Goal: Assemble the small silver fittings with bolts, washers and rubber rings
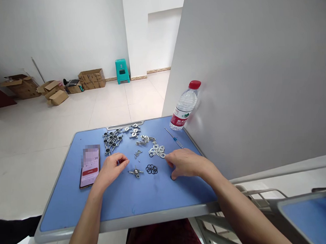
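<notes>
My left hand (112,168) hovers left of a small metal fitting (136,171), its thumb and fingertips curled close together with nothing visible in them. The fitting has a shiny ball at its centre and lies apart from the others. My right hand (185,162) reaches to the right edge of a pile of flat metal plates (156,150), with finger and thumb apart. A black rubber ring (172,178) is at its thumb tip. Between the hands lie a cluster of black O-rings (151,169) and several small steel balls (138,153).
Dark-centred fittings (112,140) fill the back left of the blue table (123,206). Behind the plates are bent metal pieces (145,139). A phone (90,166) lies at left; a small blue-and-clear screwdriver (176,138) and water bottle (184,108) stand or lie near the grey partition (253,82).
</notes>
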A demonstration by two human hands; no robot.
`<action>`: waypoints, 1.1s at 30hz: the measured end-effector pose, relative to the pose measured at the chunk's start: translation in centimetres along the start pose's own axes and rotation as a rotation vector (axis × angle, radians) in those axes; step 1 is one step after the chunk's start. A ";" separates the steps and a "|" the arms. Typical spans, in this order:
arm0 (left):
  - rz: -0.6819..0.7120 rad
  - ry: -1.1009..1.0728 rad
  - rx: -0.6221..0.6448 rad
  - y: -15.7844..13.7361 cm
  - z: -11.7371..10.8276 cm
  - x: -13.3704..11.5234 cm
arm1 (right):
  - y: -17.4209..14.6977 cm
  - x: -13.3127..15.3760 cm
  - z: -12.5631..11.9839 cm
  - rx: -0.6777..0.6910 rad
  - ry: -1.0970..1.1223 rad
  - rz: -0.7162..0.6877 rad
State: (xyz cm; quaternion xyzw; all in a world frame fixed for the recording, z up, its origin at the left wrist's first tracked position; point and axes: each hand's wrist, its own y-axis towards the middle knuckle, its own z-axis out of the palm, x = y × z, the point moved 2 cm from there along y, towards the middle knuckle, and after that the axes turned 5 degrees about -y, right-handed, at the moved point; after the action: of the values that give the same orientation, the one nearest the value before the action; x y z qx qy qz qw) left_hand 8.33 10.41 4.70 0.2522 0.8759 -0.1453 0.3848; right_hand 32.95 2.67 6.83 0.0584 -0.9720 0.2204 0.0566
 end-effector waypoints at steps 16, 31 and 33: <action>0.007 -0.049 -0.054 -0.3 -0.2 0.1 | 3.6 1.2 1.0 -0.194 0.120 0.015; 0.004 -0.058 -0.113 -0.1 -0.5 0.4 | 2.3 -2.1 -0.5 -0.213 0.228 0.060; 0.001 -0.058 -0.122 -0.1 -0.5 0.5 | 2.4 -2.0 -0.3 -0.195 0.212 0.063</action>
State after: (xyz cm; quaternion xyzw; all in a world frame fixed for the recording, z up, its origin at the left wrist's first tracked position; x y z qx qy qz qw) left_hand 7.70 10.76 4.63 0.2246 0.8715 -0.0988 0.4247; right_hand 34.64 5.10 5.77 -0.0015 -0.9788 0.1313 0.1572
